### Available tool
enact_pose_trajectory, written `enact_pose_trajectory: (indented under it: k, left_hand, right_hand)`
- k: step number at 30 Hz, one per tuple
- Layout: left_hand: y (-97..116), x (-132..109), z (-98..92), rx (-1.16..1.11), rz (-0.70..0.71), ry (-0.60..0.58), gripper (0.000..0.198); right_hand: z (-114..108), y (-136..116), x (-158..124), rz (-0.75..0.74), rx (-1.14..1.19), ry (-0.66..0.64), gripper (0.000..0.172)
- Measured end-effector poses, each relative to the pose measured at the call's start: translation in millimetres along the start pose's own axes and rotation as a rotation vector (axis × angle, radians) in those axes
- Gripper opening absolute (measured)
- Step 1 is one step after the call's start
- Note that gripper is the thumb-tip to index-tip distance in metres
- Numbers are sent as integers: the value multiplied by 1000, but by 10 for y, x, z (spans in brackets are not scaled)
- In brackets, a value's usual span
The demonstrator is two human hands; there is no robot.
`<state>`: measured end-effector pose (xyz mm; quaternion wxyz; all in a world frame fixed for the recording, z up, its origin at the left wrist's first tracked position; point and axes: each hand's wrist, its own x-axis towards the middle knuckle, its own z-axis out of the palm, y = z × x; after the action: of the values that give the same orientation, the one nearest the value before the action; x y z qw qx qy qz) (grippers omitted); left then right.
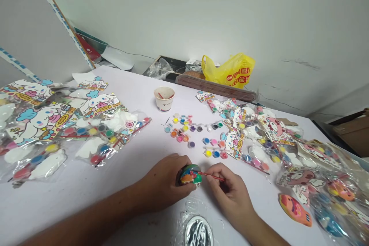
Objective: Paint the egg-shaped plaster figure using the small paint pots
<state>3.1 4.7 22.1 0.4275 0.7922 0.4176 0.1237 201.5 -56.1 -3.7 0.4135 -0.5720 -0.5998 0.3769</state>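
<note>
A small figurine (188, 177), painted in blue, green, orange and red, sits in the grip of my left hand (171, 182). Between the thumb and fingers of my right hand (229, 188) is a thin red paintbrush (215, 177). Its tip meets the figurine's painted top. Beyond my hands lie joined paint pots (180, 134) in several colours, and nearer ones (215, 153) with yellow, blue and red. A paper cup (164, 100) with red sticks leaning inside stands farther back. Below my hands is a round silver disc (198, 232) on clear film.
Bagged craft kits (46, 123) cover the table's left side, and more kits (271, 138) spread along the right. A painted orange-and-pink piece (295, 210) lies at the right front. A yellow plastic bag (230, 71) stands by the wall behind a brown board (216, 87).
</note>
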Motion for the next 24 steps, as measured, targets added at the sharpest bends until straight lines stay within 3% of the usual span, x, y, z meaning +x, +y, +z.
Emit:
enact_pose_trajectory:
  k: [24]
  left_hand:
    - [-18,0,9,-8,3,3,16]
  right_hand:
    - [-13,-13,0,14,-16,1,37]
